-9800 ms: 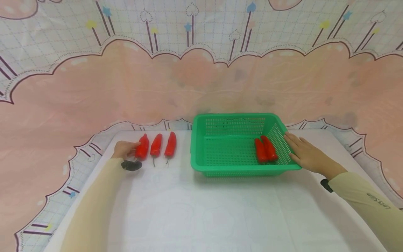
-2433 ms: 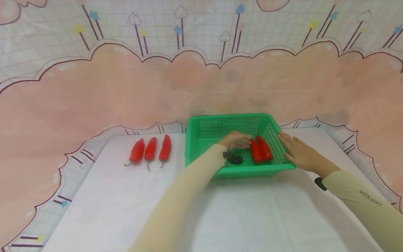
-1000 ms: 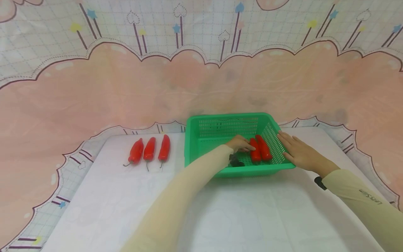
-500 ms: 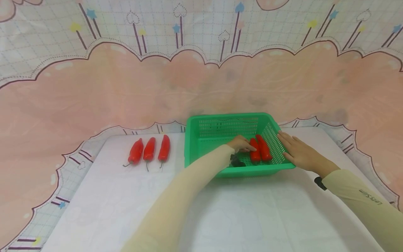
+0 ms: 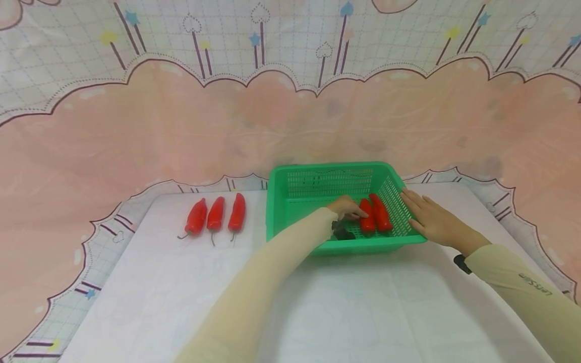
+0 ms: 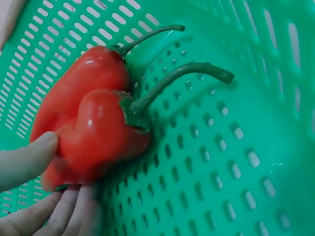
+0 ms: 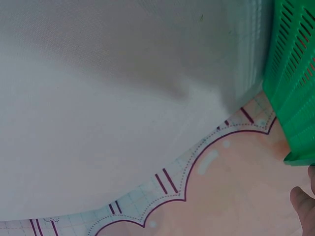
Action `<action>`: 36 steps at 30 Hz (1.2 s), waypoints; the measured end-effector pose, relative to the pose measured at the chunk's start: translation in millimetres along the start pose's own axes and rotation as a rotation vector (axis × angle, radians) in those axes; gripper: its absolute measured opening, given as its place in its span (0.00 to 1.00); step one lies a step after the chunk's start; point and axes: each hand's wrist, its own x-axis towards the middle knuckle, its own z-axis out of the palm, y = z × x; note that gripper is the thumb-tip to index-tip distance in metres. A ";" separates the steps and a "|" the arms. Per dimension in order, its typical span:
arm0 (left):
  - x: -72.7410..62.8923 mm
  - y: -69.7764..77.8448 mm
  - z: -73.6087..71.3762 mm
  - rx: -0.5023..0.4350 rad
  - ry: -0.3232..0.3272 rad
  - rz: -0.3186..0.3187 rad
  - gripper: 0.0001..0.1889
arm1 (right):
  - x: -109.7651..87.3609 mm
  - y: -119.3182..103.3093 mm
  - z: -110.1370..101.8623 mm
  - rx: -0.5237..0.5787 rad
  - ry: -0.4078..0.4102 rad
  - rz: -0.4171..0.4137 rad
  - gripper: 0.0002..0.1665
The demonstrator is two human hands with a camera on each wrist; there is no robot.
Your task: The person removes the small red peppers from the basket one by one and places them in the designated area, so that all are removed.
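Note:
My left hand (image 5: 346, 207) is inside the green plastic basket (image 5: 347, 247). It pinches the left of two red peppers (image 5: 367, 217), thumb (image 6: 34, 155) on its near side and other fingers beneath, as the left wrist view shows. That pepper lies against the second red pepper (image 5: 381, 214); both have green stems (image 6: 182, 73) and lie by the basket's right wall. My right hand (image 5: 433, 220) rests with straight fingers on the basket's right rim. In the right wrist view only a bit of that hand (image 7: 305, 204) appears at the edge.
Three more red peppers lie in a row on the white table (image 5: 181, 282), left of the basket: a left one (image 5: 196, 218), a middle one (image 5: 216, 215) and a right one (image 5: 237, 213). A patterned pink cloth (image 5: 204, 131) hangs behind the table.
Earlier my left hand was at the leftmost table pepper. It then moved right into the basket, fingers apart, and took hold of a pepper. Over the last second almost nothing moved; the right hand stayed.

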 end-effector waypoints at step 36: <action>3.1 -6.1 -7.4 -0.138 -0.020 -0.053 0.26 | 1.0 -0.3 1.2 -0.001 -0.036 0.038 0.38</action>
